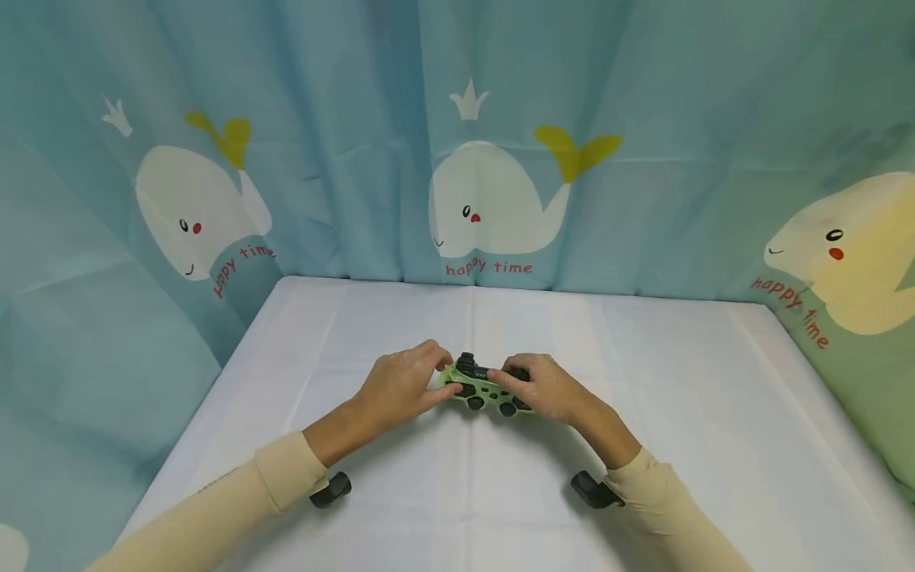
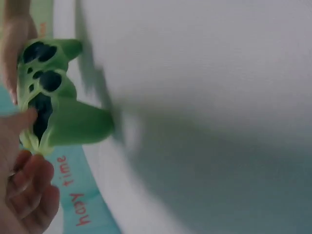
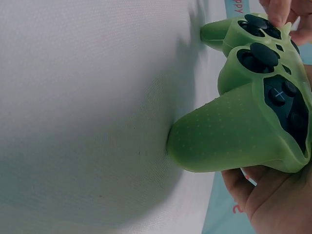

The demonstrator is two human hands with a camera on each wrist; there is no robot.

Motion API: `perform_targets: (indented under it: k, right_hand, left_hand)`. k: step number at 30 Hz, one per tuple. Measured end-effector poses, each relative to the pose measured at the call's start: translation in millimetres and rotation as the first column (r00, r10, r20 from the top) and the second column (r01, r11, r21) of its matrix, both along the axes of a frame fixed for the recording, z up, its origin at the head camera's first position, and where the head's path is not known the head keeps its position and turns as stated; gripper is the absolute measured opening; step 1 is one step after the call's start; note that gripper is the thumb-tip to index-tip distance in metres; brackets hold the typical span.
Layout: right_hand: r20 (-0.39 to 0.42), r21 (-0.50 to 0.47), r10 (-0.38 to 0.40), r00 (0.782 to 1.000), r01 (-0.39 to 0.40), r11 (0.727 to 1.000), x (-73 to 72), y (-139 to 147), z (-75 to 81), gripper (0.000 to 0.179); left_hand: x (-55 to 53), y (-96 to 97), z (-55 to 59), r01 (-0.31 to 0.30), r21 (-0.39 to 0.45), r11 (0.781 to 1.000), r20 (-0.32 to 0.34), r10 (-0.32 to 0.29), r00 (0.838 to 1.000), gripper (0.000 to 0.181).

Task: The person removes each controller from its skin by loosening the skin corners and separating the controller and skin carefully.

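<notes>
A black game controller in a light green silicone sleeve [image 1: 489, 392] stands tilted over the white table, its button face turned toward me. In the right wrist view the sleeve's dotted grip [image 3: 219, 129] points down at the cloth. My left hand [image 1: 402, 383] pinches the controller's left end, its thumb over the direction-pad opening in the left wrist view. On the other end my right hand [image 1: 549, 388] holds the upper edge, thumb along the top middle. The right fingers behind the controller are partly hidden.
A white cloth [image 1: 400, 508] covers the table. Blue curtains [image 1: 357, 159] printed with whales hang along the back and sides. Black wrist devices hang beneath the left sleeve [image 1: 229, 492] and right sleeve [image 1: 672, 508], close above the cloth.
</notes>
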State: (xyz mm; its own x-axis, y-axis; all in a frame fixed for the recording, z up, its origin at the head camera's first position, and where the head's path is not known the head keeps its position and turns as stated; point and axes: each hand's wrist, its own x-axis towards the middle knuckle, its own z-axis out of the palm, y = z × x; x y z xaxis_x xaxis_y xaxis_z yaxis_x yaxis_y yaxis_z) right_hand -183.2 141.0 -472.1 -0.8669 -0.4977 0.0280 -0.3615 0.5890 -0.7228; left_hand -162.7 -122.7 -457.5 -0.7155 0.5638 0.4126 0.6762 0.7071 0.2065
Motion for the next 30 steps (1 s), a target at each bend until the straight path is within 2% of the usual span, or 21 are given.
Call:
perform_targets:
  k: [2, 5, 8, 11, 13, 14, 17, 21, 27, 30]
  right_hand:
    - [0.0, 0.005, 0.006, 1.0, -0.006, 1.0, -1.3, 0.3, 0.9, 0.04]
    - [-0.001, 0.005, 0.011, 1.0, -0.011, 1.0, -3.1, 0.7, 2.7, 0.04]
    - [-0.005, 0.002, 0.004, 1.0, -0.004, 1.0, -3.6, 2.2, 3.0, 0.04]
    - [-0.017, 0.001, 0.004, 1.0, -0.004, 1.0, -2.7, 2.6, 1.7, 0.038]
    - [-0.025, 0.001, 0.01, 1.0, -0.009, 1.0, -1.2, 2.1, 0.6, 0.037]
    - [-0.026, 0.003, 0.012, 1.0, -0.012, 1.0, -0.3, 1.5, 0.2, 0.037]
    - [-0.023, 0.014, 0.016, 1.0, -0.015, 1.0, 1.8, -0.7, -0.3, 0.038]
    - [-0.048, 0.043, 0.025, 0.999, -0.023, 0.999, 1.5, -3.0, 2.5, 0.04]
    - [-0.121, 0.12, 0.023, 0.992, -0.009, 0.993, 3.0, 2.2, 7.6, 0.041]
    - [-0.146, 0.149, 0.013, 0.989, 0.009, 0.989, 3.3, 4.2, 6.8, 0.043]
  left_hand:
    - [-0.9, 0.1, -1.5, 0.02, -0.059, 0.998, -0.133, -0.027, 0.991, 0.03]
    - [-3.7, -0.3, 1.4, 0.052, -0.139, 0.989, -0.239, -0.084, 0.967, 0.022]
    - [-7.2, -0.5, 6.3, 0.078, -0.259, 0.963, -0.328, -0.163, 0.931, 0.017]
    - [-8.9, -3.4, 8.7, 0.091, -0.358, 0.929, -0.397, -0.24, 0.886, 0.016]
    - [-8.1, -7.6, 7.2, 0.099, -0.393, 0.914, -0.409, -0.27, 0.871, 0.014]
    - [-7.3, -10.2, 5.6, 0.103, -0.405, 0.909, -0.406, -0.279, 0.87, 0.014]
    - [-3.9, -16.8, -0.6, 0.122, -0.414, 0.902, -0.357, -0.284, 0.89, 0.017]
    - [-0.1, -20.3, -5.5, 0.122, -0.395, 0.911, -0.286, -0.248, 0.926, 0.023]
    - [1.9, -13.8, -7.5, 0.13, -0.378, 0.917, -0.196, -0.217, 0.956, 0.022]
    - [1.9, -13.6, -10.3, 0.128, -0.31, 0.942, -0.131, -0.175, 0.976, 0.02]
